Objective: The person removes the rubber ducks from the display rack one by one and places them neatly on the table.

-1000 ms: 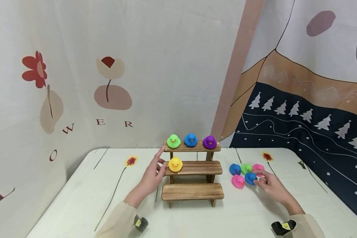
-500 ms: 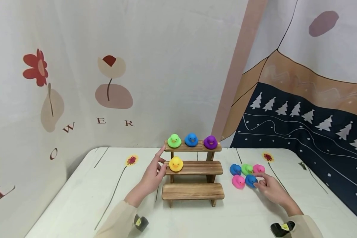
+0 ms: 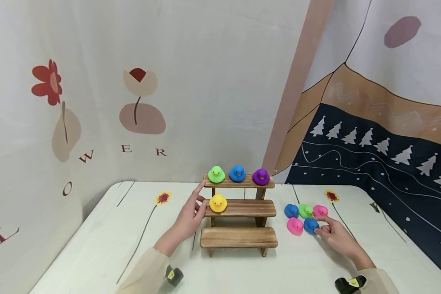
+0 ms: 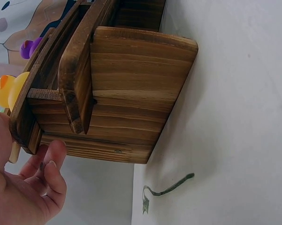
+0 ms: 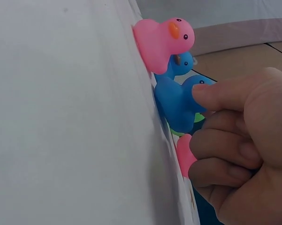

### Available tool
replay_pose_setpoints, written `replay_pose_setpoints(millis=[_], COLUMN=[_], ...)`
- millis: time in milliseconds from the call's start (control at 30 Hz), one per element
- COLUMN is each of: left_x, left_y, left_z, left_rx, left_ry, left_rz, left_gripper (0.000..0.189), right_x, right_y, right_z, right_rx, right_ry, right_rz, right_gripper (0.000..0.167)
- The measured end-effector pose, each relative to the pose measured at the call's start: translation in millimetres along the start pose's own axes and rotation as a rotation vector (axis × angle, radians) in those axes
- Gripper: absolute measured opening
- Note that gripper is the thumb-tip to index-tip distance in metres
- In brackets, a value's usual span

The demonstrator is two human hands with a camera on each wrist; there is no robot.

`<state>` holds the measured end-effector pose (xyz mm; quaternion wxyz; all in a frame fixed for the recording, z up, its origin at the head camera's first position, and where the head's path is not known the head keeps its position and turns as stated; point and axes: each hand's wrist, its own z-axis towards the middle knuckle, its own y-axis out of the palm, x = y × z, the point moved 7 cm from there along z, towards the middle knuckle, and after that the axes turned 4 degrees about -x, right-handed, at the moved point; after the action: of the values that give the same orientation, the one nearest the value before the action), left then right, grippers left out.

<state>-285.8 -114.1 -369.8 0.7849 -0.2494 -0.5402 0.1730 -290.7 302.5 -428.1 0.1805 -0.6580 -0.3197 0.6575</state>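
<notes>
Near us on the bench (image 3: 95,253), right of the stand (image 3: 239,237), the right hand (image 3: 336,237) is drawn narrow, thumb and index finger pinching the head of the front blue duck (image 5: 176,101). We judge this duck light, soft and hollow, hard to break; its smooth skin might slip, so we would take it round the broad body rather than the small head. The front pink duck (image 3: 295,226), just beside it, should handle alike, as should the back blue duck (image 3: 291,210), green duck (image 3: 306,211) and back pink duck (image 3: 320,210).

The stand looks like stiff wood, probably light enough to nudge; we would steady it by its shelf ends. There the left hand (image 3: 185,218) lies, thumb at the middle shelf beside the yellow duck (image 3: 218,203), index finger up at the top one; whether it grips or only rests, we cannot tell.

As for what is hidden, the right hand covers part of the front blue duck's head, and we cannot make out the index fingertip's contact. Its fingers also cut into the back pink duck. The left wrist view crops the left hand, and its knuckles mask the contact behind the plank.
</notes>
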Motion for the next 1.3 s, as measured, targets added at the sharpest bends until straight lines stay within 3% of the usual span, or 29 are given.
replay_pose_setpoints(millis=[867, 1167, 1300], left_x=[2.8, 2.2, 1.5], left_y=[-1.2, -0.9, 0.0], left_z=[1.4, 1.0, 0.3], left_rx=[-0.002, -0.008, -0.010], left_ry=[0.024, 0.018, 0.022], left_rz=[0.009, -0.004, -0.007], left_gripper=[0.066, 0.067, 0.067], right_x=[-5.5, -9.9, -16.7], right_y=[-2.3, -4.2, -5.3], right_z=[-2.6, -2.0, -2.7], right_rx=[-0.046, -0.004, 0.039], right_ry=[0.020, 0.037, -0.004], right_rz=[-0.006, -0.024, -0.047], right_gripper=[0.047, 0.047, 0.045])
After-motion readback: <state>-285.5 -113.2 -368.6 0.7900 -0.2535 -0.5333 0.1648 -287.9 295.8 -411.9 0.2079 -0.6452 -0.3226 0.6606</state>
